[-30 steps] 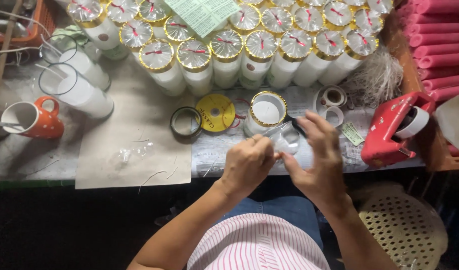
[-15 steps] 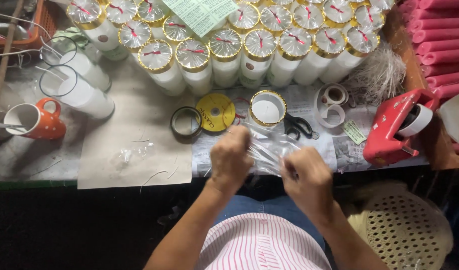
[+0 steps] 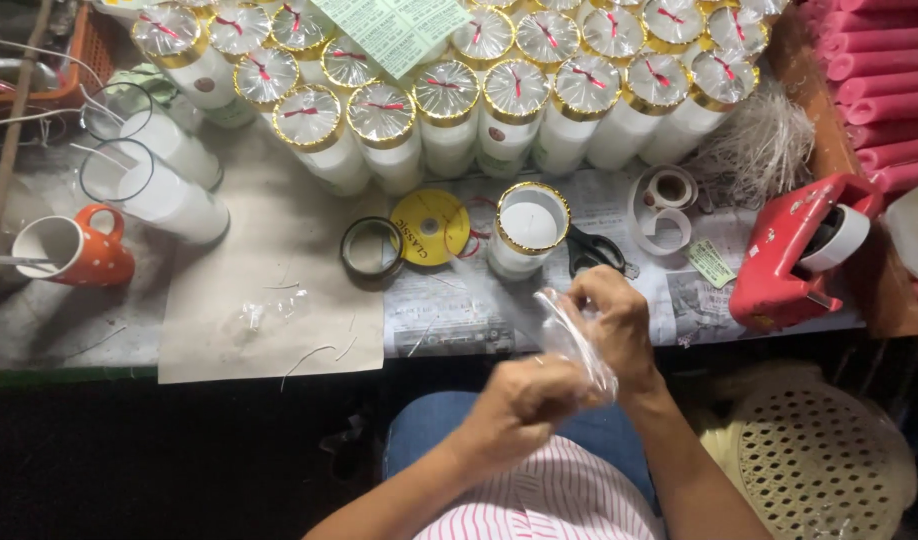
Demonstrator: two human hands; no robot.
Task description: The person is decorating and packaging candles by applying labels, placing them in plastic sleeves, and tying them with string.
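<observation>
While hands (image 3: 569,360) apparently pinch cellophane (image 3: 574,340).

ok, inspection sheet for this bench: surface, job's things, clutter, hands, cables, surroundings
Surface: table covered with paper sheets.
Job's things: clear plastic film; gold-rimmed white candle standing open-topped.
Clutter: wrapped candles in rows, scissors, yellow disc, red tape dispenser, orange mug.
Hands: left hand and right hand both grip the film.
Cables: nothing seen.
Surroundings: woven stool, pink rolls.
</observation>
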